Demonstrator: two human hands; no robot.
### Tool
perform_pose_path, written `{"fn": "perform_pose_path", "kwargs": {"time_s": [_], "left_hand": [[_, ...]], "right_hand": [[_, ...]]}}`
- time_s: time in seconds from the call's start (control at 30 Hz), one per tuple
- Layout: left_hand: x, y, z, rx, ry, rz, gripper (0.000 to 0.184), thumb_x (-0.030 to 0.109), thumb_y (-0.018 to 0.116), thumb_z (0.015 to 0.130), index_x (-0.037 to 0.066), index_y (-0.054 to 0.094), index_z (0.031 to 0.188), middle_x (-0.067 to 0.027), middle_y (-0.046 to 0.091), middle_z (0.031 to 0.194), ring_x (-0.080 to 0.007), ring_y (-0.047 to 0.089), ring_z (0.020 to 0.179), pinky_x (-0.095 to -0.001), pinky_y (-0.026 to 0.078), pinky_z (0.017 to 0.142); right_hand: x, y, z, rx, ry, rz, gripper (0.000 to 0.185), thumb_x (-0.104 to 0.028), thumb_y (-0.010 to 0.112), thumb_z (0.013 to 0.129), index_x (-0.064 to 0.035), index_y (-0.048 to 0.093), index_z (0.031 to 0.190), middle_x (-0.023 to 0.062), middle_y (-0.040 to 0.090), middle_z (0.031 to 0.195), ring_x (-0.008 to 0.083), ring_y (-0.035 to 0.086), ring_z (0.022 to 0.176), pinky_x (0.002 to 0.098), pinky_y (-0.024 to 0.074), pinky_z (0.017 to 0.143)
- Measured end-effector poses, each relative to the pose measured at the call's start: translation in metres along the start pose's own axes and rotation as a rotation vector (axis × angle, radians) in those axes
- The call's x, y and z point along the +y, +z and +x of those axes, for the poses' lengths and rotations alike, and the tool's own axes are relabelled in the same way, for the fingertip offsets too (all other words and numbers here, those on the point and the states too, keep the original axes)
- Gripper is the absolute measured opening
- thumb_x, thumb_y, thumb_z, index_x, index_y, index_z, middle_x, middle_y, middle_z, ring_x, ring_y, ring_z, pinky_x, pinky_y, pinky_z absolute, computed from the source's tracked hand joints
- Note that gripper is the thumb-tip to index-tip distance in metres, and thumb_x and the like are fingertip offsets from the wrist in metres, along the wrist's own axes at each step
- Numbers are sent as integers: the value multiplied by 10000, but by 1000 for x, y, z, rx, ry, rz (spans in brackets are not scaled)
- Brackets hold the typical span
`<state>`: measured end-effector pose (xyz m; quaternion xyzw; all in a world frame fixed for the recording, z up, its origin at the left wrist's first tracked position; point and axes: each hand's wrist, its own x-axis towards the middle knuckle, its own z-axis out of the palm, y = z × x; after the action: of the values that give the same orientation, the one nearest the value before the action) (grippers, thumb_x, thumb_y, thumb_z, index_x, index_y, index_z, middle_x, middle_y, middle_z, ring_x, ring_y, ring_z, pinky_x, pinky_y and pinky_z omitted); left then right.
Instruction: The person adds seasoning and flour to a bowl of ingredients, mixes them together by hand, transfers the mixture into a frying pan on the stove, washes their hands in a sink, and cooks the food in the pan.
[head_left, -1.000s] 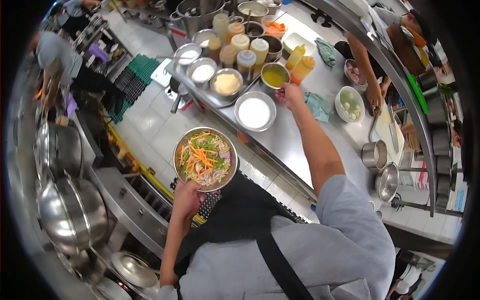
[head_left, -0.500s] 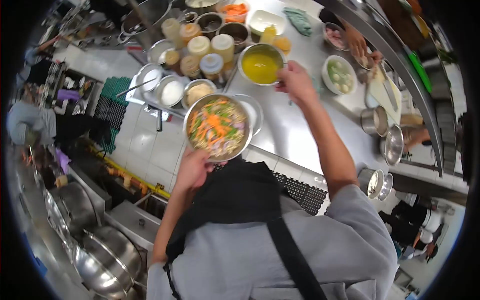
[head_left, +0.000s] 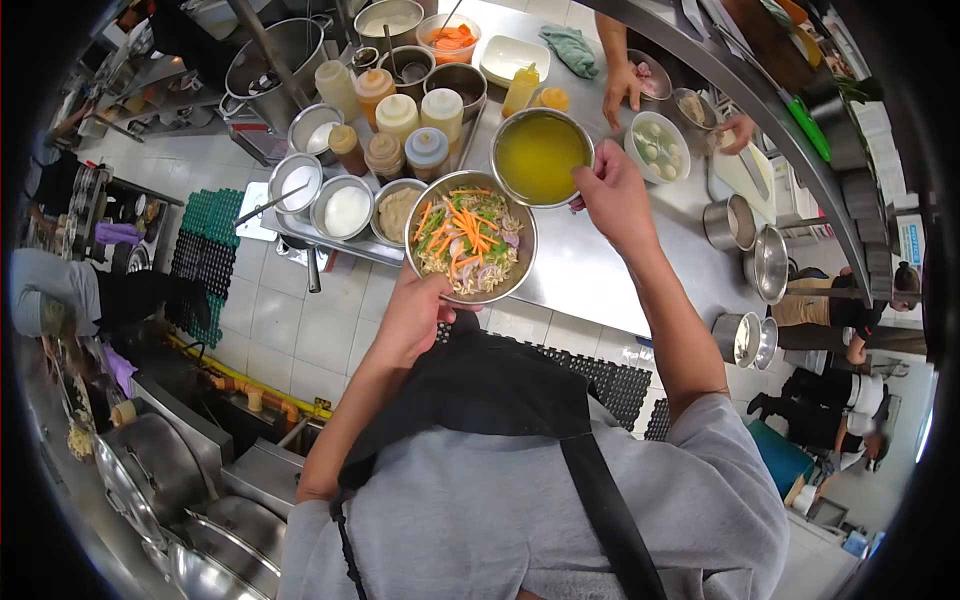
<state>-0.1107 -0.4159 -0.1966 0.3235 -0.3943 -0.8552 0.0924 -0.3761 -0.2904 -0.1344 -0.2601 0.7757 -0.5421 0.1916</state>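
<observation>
My left hand (head_left: 418, 312) is closed on the near rim of a metal bowl (head_left: 472, 238) filled with shredded carrot, green pieces, sliced purple onion and what look like bean sprouts. In my right hand (head_left: 614, 198) I grip the right rim of a second metal bowl (head_left: 542, 157) with yellow liquid in it. Both bowls are close to level, side by side, the yellow one farther away and to the right. Whether their rims touch I cannot tell. Below them lies the steel counter (head_left: 590, 290).
Sauce bottles (head_left: 427, 152) and tubs of white powder (head_left: 346, 208) stand on a tray at the left. A co-worker's hand (head_left: 620, 92) reaches in near a bowl of pale round pieces in liquid (head_left: 658, 148). Large metal pots (head_left: 150, 455) stand at the lower left.
The carrot bowl has moved right, closer to the yellow-liquid bowl, which has shifted slightly right and nearer. A co-worker's hand has moved left over the counter.
</observation>
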Motion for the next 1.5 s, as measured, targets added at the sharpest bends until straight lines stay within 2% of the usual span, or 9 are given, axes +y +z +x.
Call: {"fn": "perform_pose_path", "kwargs": {"time_s": [0.57,0.77,0.97,1.3,1.33,1.37,1.4,1.47,1.5], "left_hand": [[4,-7,4,-59,-48,60,597,12,489,845,-5,387,1433,-174,712,1161,-263,759,726,-234,433,430],[2,-11,10,-63,-89,31,470,28,495,873,-32,491,1339,-173,724,1105,-267,754,746,-245,426,488],[10,-4,20,-75,-10,14,450,41,498,874,-32,522,1318,-162,726,1088,-256,750,770,-245,411,503],[67,6,22,-94,-8,-138,491,34,509,845,-37,540,1329,-177,729,1101,-265,751,767,-237,376,475],[74,1,20,-107,-13,-170,492,36,514,843,-42,538,1328,-181,727,1103,-268,751,772,-237,378,474],[81,-4,15,-119,-15,-203,494,38,519,841,-46,536,1327,-184,725,1104,-270,751,778,-237,381,473],[89,-9,7,-75,-4,-221,502,38,522,840,-48,531,1335,-188,723,1115,-271,751,783,-234,384,471],[106,-18,-14,13,24,-263,520,38,529,838,-54,521,1350,-196,718,1135,-272,752,793,-228,392,467],[115,-28,-26,7,58,-277,529,37,530,838,-56,516,1358,-198,716,1145,-272,753,794,-224,393,464]], "right_hand": [[14,2,-11,60,23,20,215,-49,608,911,-47,415,818,42,495,729,142,616,567,291,539,486],[21,-5,-3,0,387,330,140,-63,630,937,-80,493,913,36,548,769,160,566,595,320,540,586],[69,-3,12,28,494,636,212,-59,641,906,-106,438,868,74,554,747,220,595,588,354,559,607],[195,51,48,17,543,549,185,-89,629,927,-88,447,890,90,576,701,236,623,549,374,581,550],[190,46,48,-58,537,413,218,-210,697,950,-103,507,947,76,636,738,193,635,573,357,591,570],[185,38,48,-51,479,251,299,-272,727,947,-63,515,919,136,665,790,223,680,605,367,584,541],[168,32,48,5,347,-92,358,-326,746,940,-14,592,1025,156,700,871,221,705,687,355,589,626],[129,23,36,131,17,-508,433,-326,745,940,27,618,1156,175,712,925,246,723,806,350,579,716],[110,29,35,110,-42,-440,428,-318,745,940,20,626,1174,176,714,951,257,721,840,360,575,744]]}}
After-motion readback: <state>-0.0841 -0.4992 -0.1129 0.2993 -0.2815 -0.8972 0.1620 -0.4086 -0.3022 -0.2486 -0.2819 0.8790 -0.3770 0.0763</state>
